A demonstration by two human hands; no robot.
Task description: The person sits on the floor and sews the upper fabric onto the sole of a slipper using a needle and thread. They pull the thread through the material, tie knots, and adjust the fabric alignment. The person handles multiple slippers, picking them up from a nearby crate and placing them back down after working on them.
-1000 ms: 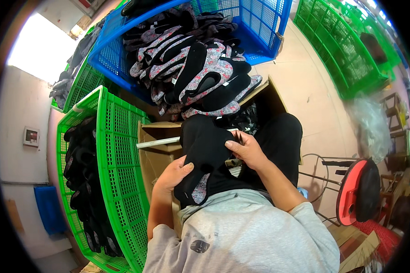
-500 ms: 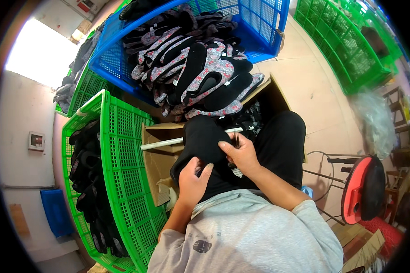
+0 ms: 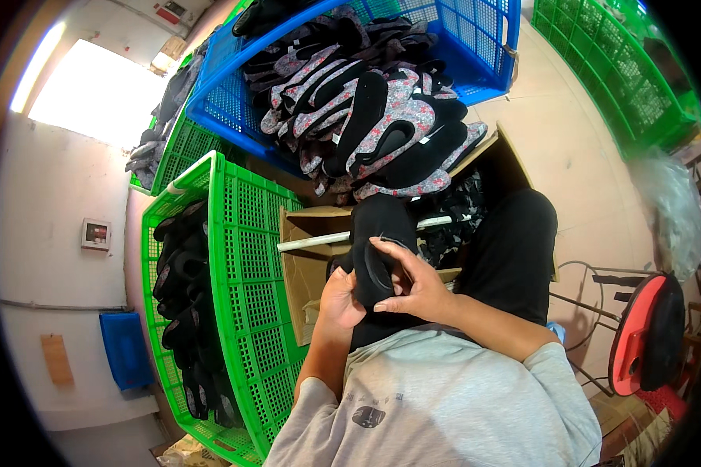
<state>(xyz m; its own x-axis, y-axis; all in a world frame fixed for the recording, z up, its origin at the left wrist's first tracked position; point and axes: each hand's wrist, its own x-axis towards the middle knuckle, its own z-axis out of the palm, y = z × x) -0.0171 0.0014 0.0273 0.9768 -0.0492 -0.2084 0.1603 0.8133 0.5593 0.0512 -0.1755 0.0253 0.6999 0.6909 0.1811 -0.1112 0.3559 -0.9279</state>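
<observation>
Currently, the left hand is gripping the left edge of a black fabric piece over the lap, while the right hand is holding its right side, thumb and fingers set apart. If either grip were loosening, the limp cloth could be folding or sliding toward the cardboard box. The piece is looking soft, matte and rounded; the floral pile is showing plush curves, and the green crate is forming a stiff plastic lattice.

A crate stands left of the slipper.
</observation>
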